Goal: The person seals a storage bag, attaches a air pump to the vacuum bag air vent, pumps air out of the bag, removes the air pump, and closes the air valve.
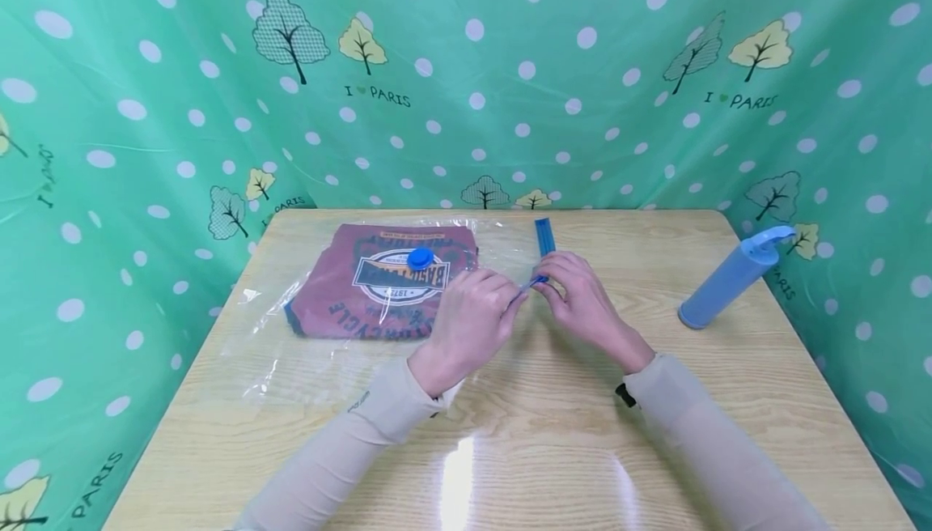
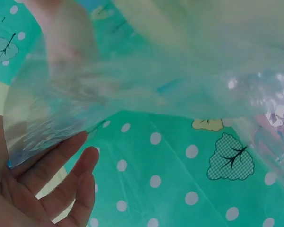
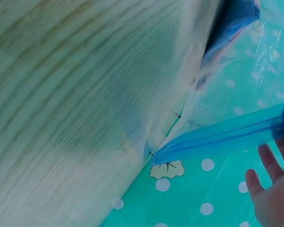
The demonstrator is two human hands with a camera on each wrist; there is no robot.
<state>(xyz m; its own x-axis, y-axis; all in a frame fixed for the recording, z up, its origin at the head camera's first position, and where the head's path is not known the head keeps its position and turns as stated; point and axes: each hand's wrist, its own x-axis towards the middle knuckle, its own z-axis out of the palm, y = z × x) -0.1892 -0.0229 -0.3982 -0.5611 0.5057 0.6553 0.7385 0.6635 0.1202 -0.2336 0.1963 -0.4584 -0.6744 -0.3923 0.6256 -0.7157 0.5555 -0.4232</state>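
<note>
A clear plastic storage bag (image 1: 269, 365) lies on the table with a folded maroon printed shirt (image 1: 328, 292) inside. On its upper face sits a round blue valve cap (image 1: 420, 258). The blue zip strip (image 1: 544, 235) runs along the bag's right edge. At the near part of that edge, my left hand (image 1: 473, 316) pinches the film; its fingers (image 2: 52, 163) show beside the clear plastic in the left wrist view. Just to the right, my right hand (image 1: 582, 296) pinches the zip strip (image 3: 217, 135) between thumb and fingers. The fingertips partly hide the pinched spot.
A blue hand pump (image 1: 728, 284) stands at the right of the wooden table (image 1: 553, 450). Green dotted cloth (image 1: 502, 134) with tree prints hangs behind the table and along both sides.
</note>
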